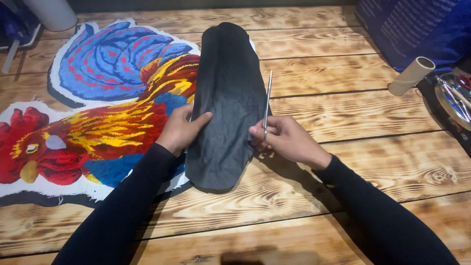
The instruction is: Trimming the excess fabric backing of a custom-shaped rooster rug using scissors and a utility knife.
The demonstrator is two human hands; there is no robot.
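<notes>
A long oval piece of black fabric (226,98) lies on the wooden table, partly over a colourful tufted rooster rug (98,98). My left hand (181,128) presses flat on the fabric's left edge, thumb stretched onto the cloth. My right hand (284,140) grips a pair of metal scissors (267,103) at the fabric's right edge, blades pointing away from me along that edge. Both arms wear black sleeves.
A cardboard tube (411,76) lies at the right, beside a blue printed bag (417,29). A round metal tray (454,98) with tools sits at the far right edge. A white roll (51,12) stands at the top left. Bare wooden planks (343,162) surround the work.
</notes>
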